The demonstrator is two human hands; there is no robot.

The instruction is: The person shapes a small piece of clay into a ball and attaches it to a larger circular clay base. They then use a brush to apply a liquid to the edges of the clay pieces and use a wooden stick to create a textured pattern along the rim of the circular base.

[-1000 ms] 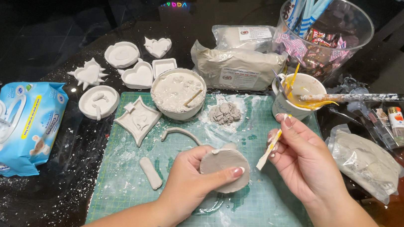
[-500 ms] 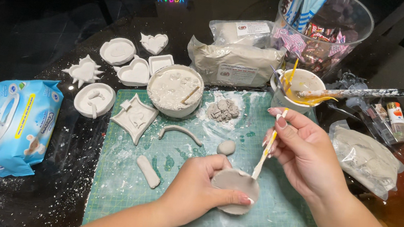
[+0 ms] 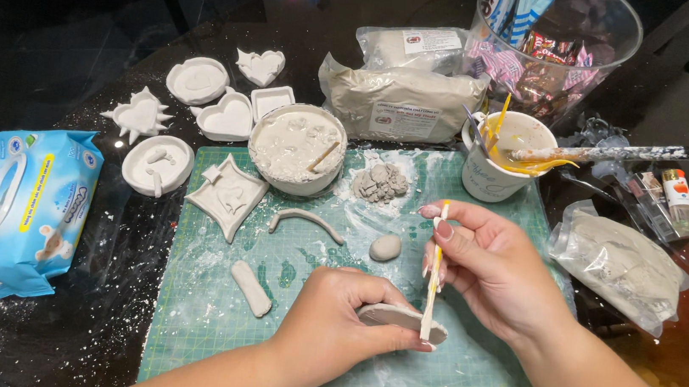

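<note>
the left hand [image 3: 331, 324] grasps a flat clay disc [image 3: 399, 319] near the front edge of the green cutting mat [image 3: 204, 307], fingers curled over its top and thumb along its near rim. the right hand [image 3: 495, 265] pinches a thin wooden stick [image 3: 435, 271] between thumb and fingers, held nearly upright, with its lower tip at the disc's right edge; whether the tip presses into the clay cannot be told from this view.

on the mat's centre lie a small clay ball [image 3: 385, 247], a curved clay strip [image 3: 308, 219] and, toward the left edge, a short clay roll [image 3: 251, 288]. a star-shaped clay dish [image 3: 227, 194] overlaps the mat's back left corner. a white bowl of plaster-like mix [image 3: 296, 146] stands on the back edge, with a crumbled clay lump [image 3: 380, 182] just beside it. a white cup with tools [image 3: 506, 155] stands at the back right corner.

off the mat, on the dark table's left side, sit several white moulded dishes [image 3: 200, 110] and a blue wipes pack [image 3: 19, 206]. a clay-filled plastic bag [image 3: 623, 265] lies off the mat's right edge.
</note>
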